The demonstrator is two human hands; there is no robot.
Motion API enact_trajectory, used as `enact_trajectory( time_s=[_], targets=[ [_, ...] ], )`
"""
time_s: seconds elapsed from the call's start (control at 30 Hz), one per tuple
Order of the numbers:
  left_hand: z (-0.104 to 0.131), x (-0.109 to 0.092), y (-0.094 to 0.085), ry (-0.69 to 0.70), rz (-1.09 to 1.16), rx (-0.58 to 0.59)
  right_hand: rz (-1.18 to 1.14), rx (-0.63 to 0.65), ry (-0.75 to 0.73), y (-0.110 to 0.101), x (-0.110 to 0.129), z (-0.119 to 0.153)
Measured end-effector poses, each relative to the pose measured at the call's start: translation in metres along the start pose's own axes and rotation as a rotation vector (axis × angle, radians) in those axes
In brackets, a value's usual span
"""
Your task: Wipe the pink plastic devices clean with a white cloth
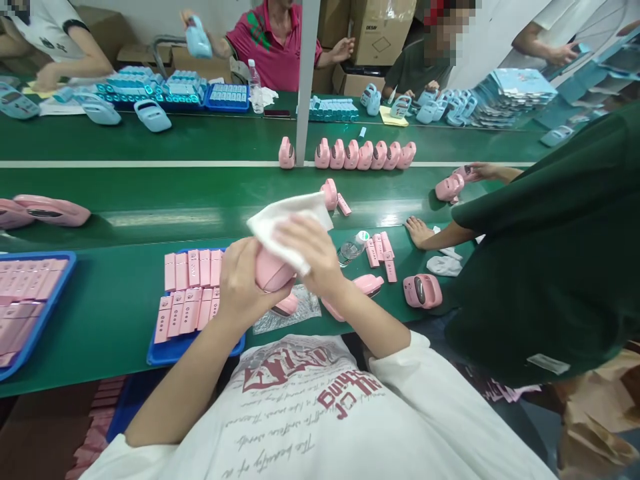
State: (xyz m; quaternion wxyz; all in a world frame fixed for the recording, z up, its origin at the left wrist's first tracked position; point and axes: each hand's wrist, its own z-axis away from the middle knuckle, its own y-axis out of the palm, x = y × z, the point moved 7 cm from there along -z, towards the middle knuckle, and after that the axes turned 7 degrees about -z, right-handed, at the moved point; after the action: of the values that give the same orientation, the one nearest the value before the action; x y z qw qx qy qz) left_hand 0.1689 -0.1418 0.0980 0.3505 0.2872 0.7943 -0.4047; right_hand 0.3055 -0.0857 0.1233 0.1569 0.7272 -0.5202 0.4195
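My left hand (239,280) is wrapped round a rounded pink plastic housing (270,270), raised in front of my chest. In my right hand (315,257) is a white cloth (267,221), spread over the top of the housing and pressed against it with the fingers. Much of the housing is hidden by the cloth and both hands. Below the hands, another pink piece (286,305) lies on clear bubble wrap (307,308). A further pink housing (367,285) sits partly behind my right forearm.
A blue tray (156,353) of pink slabs stands left, another tray (74,267) beyond. A clear bottle (351,249), loose pink slabs (389,263) and a pink housing (423,291) lie right. A co-worker in dark green (550,247) stands close right. Pink housings (351,155) line the belt.
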Motion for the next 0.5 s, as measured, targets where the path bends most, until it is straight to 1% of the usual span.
enact_trajectory(
  time_s=[0.03, 0.07, 0.1, 0.13, 0.17, 0.2, 0.27, 0.3, 0.33, 0.37, 0.4, 0.47, 0.5],
  targets=[
    [0.0, -0.003, 0.0, 0.03, -0.041, -0.004, -0.045, -0.067, 0.021, -0.006, -0.002, -0.001],
    [0.0, -0.004, -0.001, 0.051, -0.081, -0.006, -0.096, -0.096, 0.033, -0.009, -0.004, -0.001],
    [-0.001, -0.003, -0.001, 0.037, -0.085, -0.011, -0.154, -0.09, 0.038, -0.008, -0.006, 0.001],
    [-0.002, 0.0, -0.002, -0.01, -0.055, -0.02, -0.218, -0.077, 0.044, -0.006, -0.008, 0.003],
    [-0.004, 0.006, -0.002, -0.087, 0.021, -0.038, -0.285, -0.094, 0.06, -0.005, -0.013, 0.008],
    [-0.006, 0.013, -0.002, -0.183, 0.133, -0.059, -0.352, -0.164, 0.09, -0.007, -0.019, 0.013],
    [-0.01, 0.026, 0.004, -0.395, 0.415, -0.082, -0.453, -0.418, 0.201, -0.013, -0.039, 0.03],
    [-0.011, 0.031, 0.011, -0.506, 0.558, -0.076, -0.481, -0.537, 0.268, -0.014, -0.05, 0.04],
    [-0.011, 0.033, 0.018, -0.611, 0.687, -0.057, -0.497, -0.614, 0.32, -0.013, -0.057, 0.048],
    [-0.01, 0.033, 0.026, -0.704, 0.793, -0.03, -0.502, -0.65, 0.348, -0.011, -0.061, 0.054],
    [-0.009, 0.032, 0.033, -0.778, 0.875, -0.003, -0.498, -0.657, 0.35, -0.009, -0.063, 0.057],
    [-0.008, 0.026, 0.044, -0.858, 0.992, 0.038, -0.474, -0.67, 0.32, -0.01, -0.059, 0.06],
    [-0.007, 0.023, 0.048, -0.878, 1.031, 0.05, -0.482, -0.671, 0.342, -0.011, -0.059, 0.061]
  ],
)
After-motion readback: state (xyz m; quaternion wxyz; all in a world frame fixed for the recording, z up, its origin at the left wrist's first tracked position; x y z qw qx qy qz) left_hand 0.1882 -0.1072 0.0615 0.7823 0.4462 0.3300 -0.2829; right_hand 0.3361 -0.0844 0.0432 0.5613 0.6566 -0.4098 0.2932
